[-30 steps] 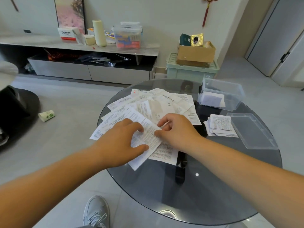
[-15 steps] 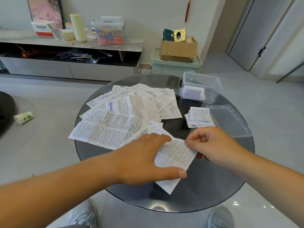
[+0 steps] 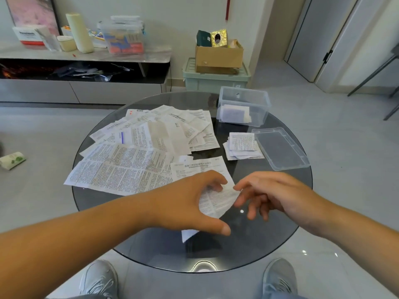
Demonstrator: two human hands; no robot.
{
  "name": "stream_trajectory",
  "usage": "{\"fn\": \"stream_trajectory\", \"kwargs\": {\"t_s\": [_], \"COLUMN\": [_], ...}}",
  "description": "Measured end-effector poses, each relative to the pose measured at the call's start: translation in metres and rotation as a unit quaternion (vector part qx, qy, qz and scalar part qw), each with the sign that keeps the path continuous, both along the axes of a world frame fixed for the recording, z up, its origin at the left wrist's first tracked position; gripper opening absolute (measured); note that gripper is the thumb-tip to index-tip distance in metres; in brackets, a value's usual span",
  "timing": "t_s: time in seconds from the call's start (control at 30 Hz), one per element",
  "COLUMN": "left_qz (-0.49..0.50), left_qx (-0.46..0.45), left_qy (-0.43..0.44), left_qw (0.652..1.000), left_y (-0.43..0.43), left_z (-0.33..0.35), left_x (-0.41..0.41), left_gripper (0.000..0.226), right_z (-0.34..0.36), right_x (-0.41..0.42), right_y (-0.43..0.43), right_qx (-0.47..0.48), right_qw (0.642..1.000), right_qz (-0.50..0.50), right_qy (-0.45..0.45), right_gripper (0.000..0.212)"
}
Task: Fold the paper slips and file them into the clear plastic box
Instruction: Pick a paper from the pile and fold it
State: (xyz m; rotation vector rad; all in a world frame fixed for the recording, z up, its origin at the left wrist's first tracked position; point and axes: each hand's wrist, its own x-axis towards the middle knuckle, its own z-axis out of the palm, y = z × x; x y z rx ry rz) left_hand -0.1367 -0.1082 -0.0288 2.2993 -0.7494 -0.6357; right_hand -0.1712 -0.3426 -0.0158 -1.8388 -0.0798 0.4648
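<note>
One printed paper slip (image 3: 216,199) lies at the near side of the round glass table (image 3: 269,240). My left hand (image 3: 187,203) lies over it with bent fingertips pressing it down and the thumb spread wide. My right hand (image 3: 272,195) hovers just right of the slip's edge, fingers spread, holding nothing. A heap of unfolded slips (image 3: 149,145) covers the table's middle and left. A small stack of folded slips (image 3: 241,145) sits to the right. The clear plastic box (image 3: 244,93) stands at the far right with folded slips inside, and its lid (image 3: 280,147) lies beside it.
Beyond the table stand a low TV cabinet (image 3: 86,55) with clutter on top, and a green crate (image 3: 216,80) carrying a cardboard box (image 3: 218,57). A tissue pack (image 3: 13,160) lies on the floor at left. My shoes (image 3: 99,279) show under the table's near edge.
The slip was pulled out of the heap toward the near edge. My right hand, which pinched its right edge, has let go and spread its fingers. The left hand's fingers have curled.
</note>
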Motion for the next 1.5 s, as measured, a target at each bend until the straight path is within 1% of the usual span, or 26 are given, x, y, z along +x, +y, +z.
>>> {"fn": "stream_trajectory", "kwargs": {"t_s": [0.1,0.13,0.17,0.23,0.27,0.4,0.43,0.53,0.57,0.67,0.73,0.8,0.83,0.87,0.93,1.0,1.07,1.17,1.23,1.3,1.37,1.43,1.5], "left_qz": [0.002,0.007,0.011,0.013,0.013,0.011,0.010,0.013,0.018,0.043,0.073,0.116,0.130,0.135,0.131,0.123,0.118,0.113,0.105,0.085,0.058,0.023,-0.007], "left_qx": [-0.012,-0.024,-0.039,-0.067,-0.075,-0.116,-0.127,-0.138,-0.131,-0.086,-0.057,-0.025,-0.001,0.024,0.067,0.093,0.105,0.117,0.123,0.134,0.146,0.154,0.165], "left_qy": [0.000,0.002,0.005,0.018,0.025,0.040,0.041,0.044,0.045,0.037,0.019,-0.011,-0.035,-0.058,-0.094,-0.118,-0.126,-0.120,-0.119,-0.137,-0.175,-0.212,-0.217], "left_qw": [1.000,1.000,0.999,0.998,0.997,0.992,0.991,0.989,0.990,0.995,0.995,0.993,0.991,0.989,0.985,0.981,0.979,0.979,0.980,0.978,0.972,0.965,0.962], "left_y": [0.005,0.005,0.006,0.005,0.005,0.003,0.003,0.004,0.006,0.014,0.020,0.021,0.021,0.019,0.015,0.011,0.008,0.006,0.006,0.006,0.007,0.006,0.004], "left_z": [-0.003,-0.004,-0.004,-0.004,-0.003,0.003,0.005,0.013,0.016,0.024,0.023,0.018,0.014,0.011,0.005,0.000,-0.005,-0.011,-0.012,-0.014,-0.014,-0.014,-0.013], "left_x": [0.005,0.006,0.008,0.010,0.010,0.015,0.017,0.020,0.022,0.030,0.036,0.042,0.044,0.046,0.048,0.049,0.049,0.051,0.053,0.054,0.054,0.052,0.052], "left_gripper": [0.057,0.048,0.039,0.020,0.014,0.008,0.008,0.014,0.016,0.022,0.028,0.028,0.027,0.026,0.025,0.023,0.029,0.052,0.057,0.055,0.052,0.046,0.042], "right_z": [-0.005,-0.009,-0.013,-0.018,-0.020,-0.017,-0.018,-0.022,-0.023,-0.024,-0.022,-0.022,-0.023,-0.025,-0.026,-0.027,-0.031,-0.040,-0.043,-0.045,-0.047,-0.047,-0.047], "right_x": [0.002,0.003,0.004,0.007,0.009,0.010,0.010,0.011,0.012,0.018,0.023,0.029,0.033,0.036,0.041,0.042,0.041,0.041,0.040,0.038,0.036,0.033,0.032], "right_y": [-0.007,-0.008,-0.010,-0.012,-0.012,-0.006,-0.005,-0.004,-0.003,-0.002,0.001,0.004,0.007,0.009,0.013,0.017,0.019,0.019,0.019,0.018,0.018,0.018,0.017], "right_qx": [-0.044,-0.050,-0.053,-0.079,-0.096,-0.132,-0.144,-0.167,-0.174,-0.168,-0.138,-0.121,-0.126,-0.146,-0.228,-0.309,-0.357,-0.394,-0.398,-0.397,-0.404,-0.419,-0.434], "right_qw": [0.997,0.995,0.994,0.987,0.984,0.979,0.976,0.967,0.966,0.970,0.979,0.984,0.984,0.980,0.961,0.936,0.916,0.896,0.893,0.891,0.883,0.872,0.862], "right_qz": [0.047,0.047,0.046,0.049,0.053,0.082,0.088,0.080,0.071,0.033,0.005,-0.028,-0.045,-0.062,-0.086,-0.085,-0.062,-0.025,-0.016,-0.009,-0.002,0.016,0.039], "right_qy": [-0.053,-0.070,-0.089,-0.128,-0.141,-0.135,-0.139,-0.174,-0.179,-0.174,-0.150,-0.127,-0.121,-0.121,-0.130,-0.144,-0.173,-0.203,-0.209,-0.221,-0.240,-0.252,-0.258], "right_gripper": [0.059,0.065,0.066,0.059,0.055,0.046,0.040,0.012,0.007,0.014,0.008,0.003,0.008,0.017,0.041,0.060,0.068,0.069,0.065,0.060,0.055,0.053,0.055]}}
